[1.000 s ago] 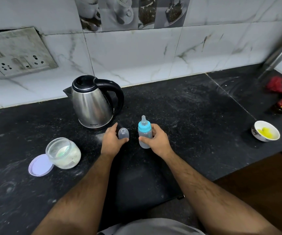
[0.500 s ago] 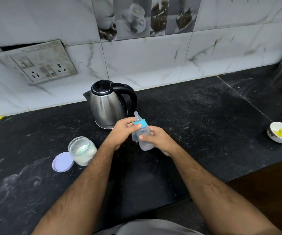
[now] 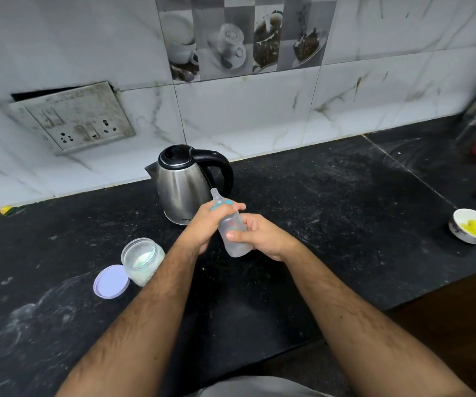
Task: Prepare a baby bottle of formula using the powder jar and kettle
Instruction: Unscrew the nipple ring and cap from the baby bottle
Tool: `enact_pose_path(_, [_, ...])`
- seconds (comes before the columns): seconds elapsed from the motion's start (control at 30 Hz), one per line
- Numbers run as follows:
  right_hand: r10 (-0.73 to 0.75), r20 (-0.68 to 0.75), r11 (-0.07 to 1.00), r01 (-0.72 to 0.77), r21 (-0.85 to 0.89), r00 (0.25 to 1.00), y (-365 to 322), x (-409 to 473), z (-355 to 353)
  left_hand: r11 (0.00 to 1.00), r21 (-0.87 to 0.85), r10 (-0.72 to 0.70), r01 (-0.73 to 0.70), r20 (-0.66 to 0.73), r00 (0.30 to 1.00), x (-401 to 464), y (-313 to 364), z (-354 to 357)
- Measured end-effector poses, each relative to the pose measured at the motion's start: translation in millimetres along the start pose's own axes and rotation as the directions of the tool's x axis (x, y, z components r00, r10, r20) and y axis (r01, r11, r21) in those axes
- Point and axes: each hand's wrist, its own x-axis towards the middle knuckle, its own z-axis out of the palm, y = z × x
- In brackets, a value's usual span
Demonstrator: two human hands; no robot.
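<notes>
On the black counter (image 3: 331, 224), kettle (image 3: 182, 187) behind, open powder jar (image 3: 143, 260) left; both hands' grips, left hand (image 3: 202, 227) and right hand (image 3: 262, 234), clasp the baby bottle (image 3: 234, 230).

Kettle (image 3: 183, 184) behind bottle (image 3: 233, 230), jar (image 3: 143, 260) left, lid (image 3: 111, 281) beside jar

Left of us: open powder jar (image 3: 143, 260) and its lilac lid (image 3: 110, 281) sit touching, blocking low sweeps.
Ahead: kettle (image 3: 184, 183) stands just behind our hands.
Right: bare countertop (image 3: 331, 210) (wide passage) up to the bowl (image 3: 475, 225).
</notes>
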Motion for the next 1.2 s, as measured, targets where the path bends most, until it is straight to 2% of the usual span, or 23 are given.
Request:
enact_pose_path(0.27, [-0.131,-0.178,0.969,0.088,-0.232,0.975,-0.1,0.3,9.1,1.000,-0.022,0.016,-0.018,-0.105,0.994,1.4,0.8,5.0])
enact_pose_path(0.33, [-0.174,-0.255,0.941,0.084,-0.326,0.951,2.1,1.9,15.3,0.999,-0.041,0.000,-0.007,-0.182,0.983,3.2,-0.4,11.8])
enact_pose_path(0.43, [-0.257,-0.429,0.886,0.035,-0.461,0.866,8.2,5.1,26.2,0.991,-0.135,-0.064,0.017,-0.358,0.931,7.7,-3.7,26.1])
enact_pose_path(0.57, [-0.257,-0.444,0.866,0.001,-0.501,0.858,11.0,7.1,25.9,0.984,-0.163,-0.132,0.070,-0.413,0.901,10.2,-4.0,32.4])
enact_pose_path(0.6, [-0.288,-0.455,0.844,-0.001,-0.536,0.843,12.2,5.6,26.6,0.982,-0.174,-0.145,0.077,-0.421,0.895,10.4,-3.0,34.2])
enact_pose_path(0.73, [-0.524,-0.494,0.676,-0.014,-0.737,0.694,20.2,3.8,39.4,0.973,-0.219,-0.185,0.075,-0.541,0.821,13.4,3.8,48.2])
enact_pose_path(0.8, [-0.476,-0.514,0.703,-0.043,-0.710,0.714,20.0,6.9,37.9,0.962,-0.254,-0.226,0.100,-0.535,0.814,12.4,7.0,49.0])
enact_pose_path(0.83, [-0.430,-0.518,0.726,-0.059,-0.685,0.739,18.7,8.1,33.4,0.954,-0.274,-0.243,0.119,-0.483,0.841,10.6,8.4,46.2])
enact_pose_path(0.9, [-0.337,-0.505,0.805,-0.036,-0.593,0.795,13.6,8.2,20.3,0.952,-0.275,-0.217,0.136,-0.287,0.933,7.0,11.2,36.9])
enact_pose_path(0.93, [-0.269,-0.483,0.877,0.006,-0.480,0.833,8.8,6.4,14.0,0.955,-0.268,-0.175,0.124,-0.175,0.969,5.1,12.4,31.1])
enact_pose_path(1.0, [-0.171,-0.370,0.971,0.093,-0.219,0.913,2.4,2.2,2.2,0.962,-0.261,-0.090,0.079,-0.033,0.995,3.6,12.2,19.4])
enact_pose_path(1.1, [-0.123,-0.181,0.992,0.123,-0.014,0.976,0.3,-1.4,-11.5,0.959,-0.282,-0.012,0.022,0.036,0.999,3.7,8.5,5.7])
enact_pose_path(1.2, [-0.087,-0.109,0.996,0.088,0.002,0.990,1.7,-3.4,-15.0,0.969,-0.240,0.063,-0.058,0.011,0.998,2.5,6.4,3.9])
